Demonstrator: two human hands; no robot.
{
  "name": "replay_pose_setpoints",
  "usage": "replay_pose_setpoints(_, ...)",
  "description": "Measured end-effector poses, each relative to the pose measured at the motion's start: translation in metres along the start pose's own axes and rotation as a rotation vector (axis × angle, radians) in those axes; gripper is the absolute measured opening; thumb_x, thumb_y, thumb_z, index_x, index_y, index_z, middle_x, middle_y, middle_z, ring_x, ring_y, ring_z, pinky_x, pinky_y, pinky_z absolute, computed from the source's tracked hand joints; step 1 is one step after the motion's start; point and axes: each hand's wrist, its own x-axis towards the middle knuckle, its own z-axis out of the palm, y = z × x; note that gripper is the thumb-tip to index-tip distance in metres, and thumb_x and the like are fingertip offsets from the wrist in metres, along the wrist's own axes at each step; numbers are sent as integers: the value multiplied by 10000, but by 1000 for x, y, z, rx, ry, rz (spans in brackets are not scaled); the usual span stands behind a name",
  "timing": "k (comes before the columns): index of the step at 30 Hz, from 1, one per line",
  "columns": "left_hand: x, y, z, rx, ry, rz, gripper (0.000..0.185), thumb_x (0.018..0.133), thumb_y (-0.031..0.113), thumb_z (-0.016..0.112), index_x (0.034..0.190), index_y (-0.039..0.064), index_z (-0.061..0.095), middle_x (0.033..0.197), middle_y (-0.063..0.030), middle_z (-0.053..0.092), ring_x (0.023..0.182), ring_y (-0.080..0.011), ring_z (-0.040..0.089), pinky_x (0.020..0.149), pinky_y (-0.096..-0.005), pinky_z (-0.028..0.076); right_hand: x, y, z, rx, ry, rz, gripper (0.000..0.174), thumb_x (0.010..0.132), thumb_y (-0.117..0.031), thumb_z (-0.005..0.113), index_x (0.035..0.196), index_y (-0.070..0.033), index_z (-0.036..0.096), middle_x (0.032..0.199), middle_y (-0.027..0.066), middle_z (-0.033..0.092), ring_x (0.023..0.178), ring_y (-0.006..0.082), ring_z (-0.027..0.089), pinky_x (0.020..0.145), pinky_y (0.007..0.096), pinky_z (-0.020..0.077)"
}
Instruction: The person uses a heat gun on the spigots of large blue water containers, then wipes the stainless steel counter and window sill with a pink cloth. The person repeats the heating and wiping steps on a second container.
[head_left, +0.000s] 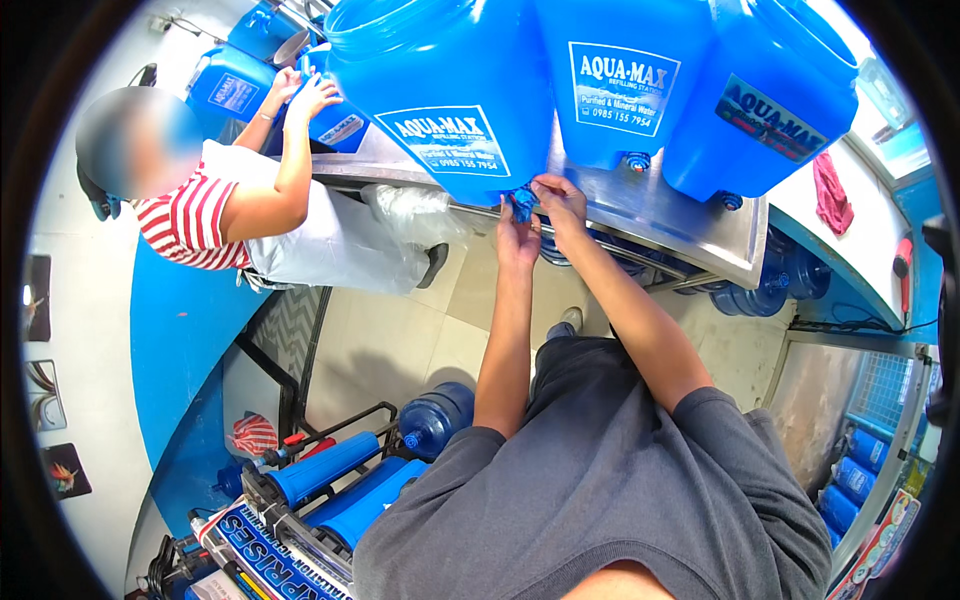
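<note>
A large blue plastic water container stands open-mouthed on the steel counter before me, a printed label on its front. At its lower edge is a blue plastic tap. My left hand holds this tap from below, thumb and fingers on either side. From the right, my right hand pinches at the tap's upper part, close to the container wall. My fingers partly hide the tap. Two more blue containers, a middle one and a right one, stand beside it, each with a tap low on its front.
A co-worker at the left handles a smaller blue container. The stainless steel counter has round jugs below. Behind me are a blue jug and filter housings. A red cloth lies on the white ledge.
</note>
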Motion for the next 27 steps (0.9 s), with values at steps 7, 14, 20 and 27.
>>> replay_pose_setpoints(7,3,-10,-9,103,72,178,258,965,226,585,1219,194,557,1095,24,641,901,-91,594,635,-213,453,-6,16,-5,-495,74,-382,246,872,-112,686,1087,-2,641,988,139,684,872,221,664,794,328,525)
replay_pose_setpoints(14,2,-20,-1,69,-47,400,194,972,105,558,1164,78,543,1054,-111,650,882,-205,653,750,-343,590,-34,-4,-8,-699,-183,-263,437,862,-212,712,1206,32,599,1077,183,689,806,232,684,751,354,541)
replay_pose_setpoints(20,-42,-3,24,514,284,490,287,958,167,593,1207,26,580,1185,-85,608,1083,-190,584,938,-353,443,-19,1,-8,-718,-144,-293,418,853,-219,704,1161,48,614,1024,242,683,967,390,662,849,443,516)
replay_pose_setpoints(27,-71,27,58,1118,-160,607,462,908,226,683,1208,-102,557,996,-118,683,842,-181,639,781,-339,521,-16,7,-12,-563,-191,-258,407,836,-163,732,1134,50,553,890,218,692,768,337,691,697,445,522)
